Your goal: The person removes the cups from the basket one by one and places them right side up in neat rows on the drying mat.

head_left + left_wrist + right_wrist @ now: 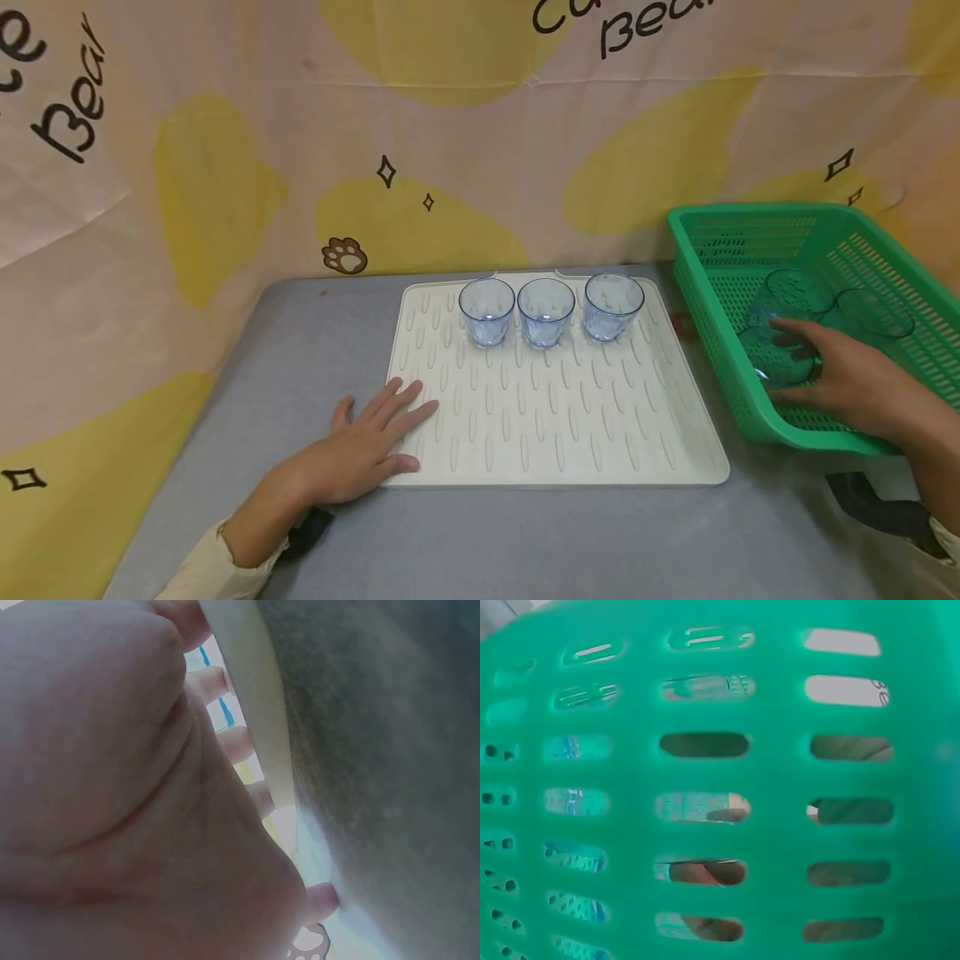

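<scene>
Three clear bluish glasses, the left glass (487, 312), middle glass (546, 313) and right glass (612, 307), stand upright in a row at the back of a white ribbed tray (555, 454). My left hand (367, 450) rests with spread fingers on the tray's left front edge; its palm (135, 787) fills much of the left wrist view. Inside the green basket (708, 350), my right hand (855, 379) grips a glass (776, 354), fingers and thumb around it. Through the basket's slots, the right wrist view shows only parts of that hand (705, 871) and glass.
Two more glasses sit in the basket, a far glass (798, 292) and a right-hand glass (873, 315). The basket's wall stands between the right hand and the tray. A grey table (480, 542) lies below, with a patterned cloth (465, 125) behind.
</scene>
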`<state>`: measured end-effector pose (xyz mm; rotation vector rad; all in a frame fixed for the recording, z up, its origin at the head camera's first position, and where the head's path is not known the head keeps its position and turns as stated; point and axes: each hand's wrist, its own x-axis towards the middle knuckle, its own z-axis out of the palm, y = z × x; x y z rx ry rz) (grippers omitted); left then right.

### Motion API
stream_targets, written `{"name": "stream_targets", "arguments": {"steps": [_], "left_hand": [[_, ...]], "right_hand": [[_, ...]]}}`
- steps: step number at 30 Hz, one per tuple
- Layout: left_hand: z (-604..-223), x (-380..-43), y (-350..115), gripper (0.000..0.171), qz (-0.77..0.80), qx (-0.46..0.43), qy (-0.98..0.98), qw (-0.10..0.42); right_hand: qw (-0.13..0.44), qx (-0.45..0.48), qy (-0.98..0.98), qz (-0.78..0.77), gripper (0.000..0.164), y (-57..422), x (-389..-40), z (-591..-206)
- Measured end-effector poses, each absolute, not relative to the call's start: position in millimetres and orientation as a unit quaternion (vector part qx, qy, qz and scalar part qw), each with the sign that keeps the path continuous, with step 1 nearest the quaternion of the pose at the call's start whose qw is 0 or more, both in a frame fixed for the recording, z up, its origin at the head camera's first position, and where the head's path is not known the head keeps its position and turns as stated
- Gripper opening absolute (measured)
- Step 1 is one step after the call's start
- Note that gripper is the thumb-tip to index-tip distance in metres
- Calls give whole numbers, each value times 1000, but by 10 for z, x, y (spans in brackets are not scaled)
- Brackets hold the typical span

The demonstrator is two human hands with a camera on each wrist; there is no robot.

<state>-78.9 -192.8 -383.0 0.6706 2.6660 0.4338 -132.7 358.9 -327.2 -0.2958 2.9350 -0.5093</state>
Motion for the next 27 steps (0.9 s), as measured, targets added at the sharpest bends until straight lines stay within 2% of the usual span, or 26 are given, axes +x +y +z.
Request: {"name": "stream_targets", "arguments": {"steps": [11, 18, 27], "left_hand": [[-3828, -779, -1919, 70, 151, 239, 944, 170], [-3833, -778, -1922, 69, 147, 239, 945, 168], [-3838, -781, -1922, 69, 147, 240, 945, 169]], "right_hand": [[66, -87, 957, -268, 85, 3609, -1313, -3356], [44, -77, 940, -329, 87, 3596, -1296, -3325], [20, -73, 929, -362, 81, 3650, -1292, -3313]]}}
